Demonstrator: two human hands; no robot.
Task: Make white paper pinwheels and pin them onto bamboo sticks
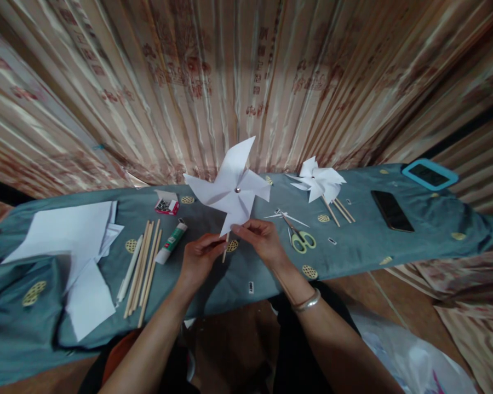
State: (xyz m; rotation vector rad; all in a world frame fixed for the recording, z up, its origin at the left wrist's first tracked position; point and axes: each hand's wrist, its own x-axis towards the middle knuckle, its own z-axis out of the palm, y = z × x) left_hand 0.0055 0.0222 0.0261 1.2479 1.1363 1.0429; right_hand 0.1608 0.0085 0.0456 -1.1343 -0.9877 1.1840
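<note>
Grey-green cloth covers the worktop, whose far edge runs along the patterned curtain and whose near edge passes under both forearms. Bare cloth lies between the near edge and the hands; to the left, room narrows at the glue stick, the row of wooden sticks and the white sheets, some reaching close to the near edge. To the right, the green-handled scissors lie just beside the right wrist, with more cloth between them and the phone. Farther back sit a small red box and a cluster of pinwheels on sticks. Held above the middle of the worktop is the paper pinwheel, plain white, its broad blades curling to pointed tips around a shiny, round metal pin head; one blade rises in front of the curtain. The left hand pinches its thin stick below the blades, while the right hand grasps it by the lowest blade, thumb and finger close together.
</note>
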